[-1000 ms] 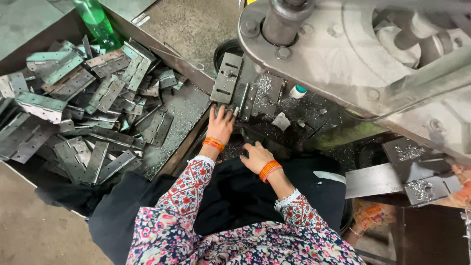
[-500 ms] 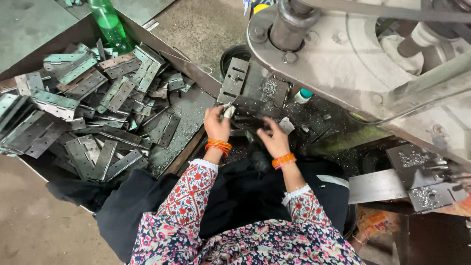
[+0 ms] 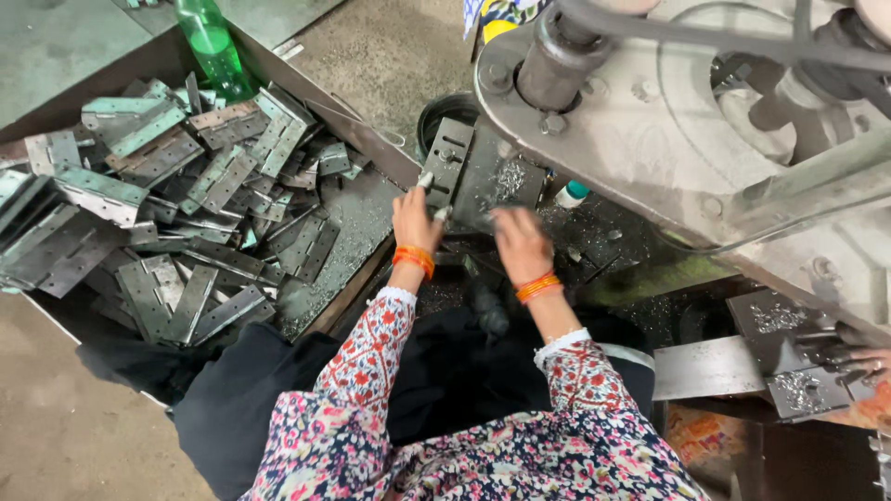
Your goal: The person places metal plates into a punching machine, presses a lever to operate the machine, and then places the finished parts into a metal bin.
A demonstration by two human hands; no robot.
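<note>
My left hand [image 3: 415,220] rests at the edge of the press bed, with its fingers pinched on a small shiny metal piece [image 3: 442,214]. It lies just below a grey hinge plate [image 3: 447,163] that sits on the bed. My right hand [image 3: 520,243] is blurred and reaches over a dark metal plate [image 3: 501,182] strewn with metal chips; what its fingers hold is unclear. Both wrists wear orange bangles, and the sleeves are floral.
To the left, a wooden tray [image 3: 357,139] is heaped with several grey hinge plates [image 3: 167,195], and a green bottle [image 3: 213,44] stands at its far edge. The big press body [image 3: 668,139] overhangs the bed. A small teal-capped bottle [image 3: 570,194] stands nearby. Another person's dark hand [image 3: 840,348] is at the right by some chip-covered plates.
Both hands have moved forward from my lap edge up onto the press bed. The left hand has taken hold of a small shiny piece, and the right has reached over the dark plate.
</note>
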